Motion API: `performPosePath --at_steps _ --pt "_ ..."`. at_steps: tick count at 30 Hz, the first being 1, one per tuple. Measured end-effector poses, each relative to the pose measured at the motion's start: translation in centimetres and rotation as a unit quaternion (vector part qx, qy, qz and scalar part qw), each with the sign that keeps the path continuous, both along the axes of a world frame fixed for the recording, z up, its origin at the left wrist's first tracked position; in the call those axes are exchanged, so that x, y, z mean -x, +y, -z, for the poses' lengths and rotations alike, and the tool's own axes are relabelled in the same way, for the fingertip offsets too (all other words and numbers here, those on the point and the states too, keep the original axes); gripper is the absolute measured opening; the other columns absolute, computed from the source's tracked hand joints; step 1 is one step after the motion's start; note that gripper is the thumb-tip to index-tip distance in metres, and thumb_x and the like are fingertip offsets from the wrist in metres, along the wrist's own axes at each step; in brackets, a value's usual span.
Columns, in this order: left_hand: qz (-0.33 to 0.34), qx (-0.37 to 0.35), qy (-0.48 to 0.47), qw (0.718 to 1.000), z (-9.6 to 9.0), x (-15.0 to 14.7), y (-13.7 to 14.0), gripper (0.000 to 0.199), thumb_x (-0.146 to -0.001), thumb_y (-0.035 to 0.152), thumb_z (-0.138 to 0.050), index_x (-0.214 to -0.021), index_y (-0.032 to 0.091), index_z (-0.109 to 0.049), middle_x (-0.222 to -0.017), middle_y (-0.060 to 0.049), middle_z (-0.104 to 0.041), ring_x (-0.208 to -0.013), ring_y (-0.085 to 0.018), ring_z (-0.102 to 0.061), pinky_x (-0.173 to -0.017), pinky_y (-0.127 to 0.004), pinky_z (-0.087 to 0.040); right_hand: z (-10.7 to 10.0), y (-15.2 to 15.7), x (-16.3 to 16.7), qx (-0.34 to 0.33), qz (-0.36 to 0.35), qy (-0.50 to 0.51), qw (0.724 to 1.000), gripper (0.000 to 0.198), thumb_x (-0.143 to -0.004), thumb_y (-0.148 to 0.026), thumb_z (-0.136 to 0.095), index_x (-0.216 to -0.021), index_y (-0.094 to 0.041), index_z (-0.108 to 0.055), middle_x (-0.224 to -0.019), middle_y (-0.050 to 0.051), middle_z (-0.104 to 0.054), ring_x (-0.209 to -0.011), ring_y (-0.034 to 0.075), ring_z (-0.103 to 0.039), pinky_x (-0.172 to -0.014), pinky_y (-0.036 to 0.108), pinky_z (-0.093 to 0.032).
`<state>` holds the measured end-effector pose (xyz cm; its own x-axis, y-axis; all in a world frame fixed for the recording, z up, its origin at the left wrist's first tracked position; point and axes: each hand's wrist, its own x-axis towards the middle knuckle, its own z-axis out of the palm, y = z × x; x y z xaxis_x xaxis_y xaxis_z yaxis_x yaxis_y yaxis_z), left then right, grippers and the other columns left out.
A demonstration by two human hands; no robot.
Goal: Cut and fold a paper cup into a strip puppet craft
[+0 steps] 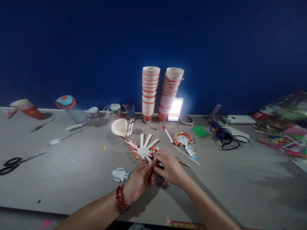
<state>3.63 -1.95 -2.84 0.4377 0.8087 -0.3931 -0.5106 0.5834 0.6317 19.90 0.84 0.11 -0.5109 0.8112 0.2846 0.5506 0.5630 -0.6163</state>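
Note:
A paper cup cut into strips [143,152] is spread out like a flower, with several strips rolled into red-and-white curls and others straight. My left hand [137,180], wearing a beaded bracelet [122,199], pinches a strip at its near edge. On the same strip, the fingers of my right hand [170,167] are closed from the other side; the exact grip is partly hidden. Left of my hands lies a paper cutout of a small clothed body [120,174]. Beyond my right hand rests a finished-looking paper figure with a drawn face [183,139] and a blue-outlined body [190,150].
Two tall stacks of paper cups [151,92] [170,91] stand against the blue wall beside a bright phone-like screen [176,110]. Scissors [16,163] lie far left. A tilted cut cup [119,127], markers [130,126], a green pad [200,131] and cables [226,137] surround the work.

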Motion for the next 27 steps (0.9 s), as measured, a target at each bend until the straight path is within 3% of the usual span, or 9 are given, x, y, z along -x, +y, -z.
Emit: performPosePath --at_steps 6,13,19,27 --pt "-0.009 -0.014 0.009 1.0 0.3 -0.2 -0.2 0.032 -0.076 0.045 -0.075 -0.076 0.016 -0.062 -0.06 0.004 -0.051 -0.053 -0.009 -0.042 -0.054 -0.024 -0.033 0.0 0.1 0.0 0.033 -0.006 0.011 0.999 0.017 -0.076 -0.007 -0.065 -0.075 -0.02 -0.055 -0.079 0.0 -0.06 -0.079 0.018 -0.055 -0.073 0.028 -0.041" --pt "-0.013 -0.012 0.009 1.0 0.2 0.0 0.0 0.031 -0.075 0.045 -0.075 -0.078 0.016 -0.065 -0.064 0.003 -0.051 -0.054 -0.009 -0.04 -0.053 -0.023 -0.033 -0.2 0.5 -1.0 0.08 -0.069 0.055 0.993 0.009 -0.091 -0.026 -0.064 -0.085 -0.02 -0.062 -0.087 0.002 -0.063 -0.082 0.018 -0.058 -0.076 0.028 -0.044" --pt "-0.004 -0.024 0.006 1.0 0.0 0.0 0.0 0.032 -0.076 0.044 -0.075 -0.08 0.013 -0.068 -0.068 0.001 -0.057 -0.053 -0.008 -0.039 -0.053 -0.023 -0.031 -0.1 0.9 -1.2 0.061 -0.077 0.079 0.992 0.015 -0.094 -0.029 -0.059 -0.084 -0.02 -0.065 -0.083 0.003 -0.064 -0.082 0.018 -0.059 -0.076 0.028 -0.045" --pt "-0.017 0.008 -0.003 1.0 0.1 0.0 0.2 0.035 -0.072 0.042 -0.081 -0.074 0.012 -0.065 -0.056 0.005 -0.048 -0.051 -0.007 -0.036 -0.052 -0.022 -0.028 0.2 0.5 -0.8 0.0 -0.059 0.057 0.997 0.009 -0.093 -0.025 -0.058 -0.093 -0.022 -0.067 -0.091 0.006 -0.069 -0.092 0.022 -0.061 -0.083 0.032 -0.047"
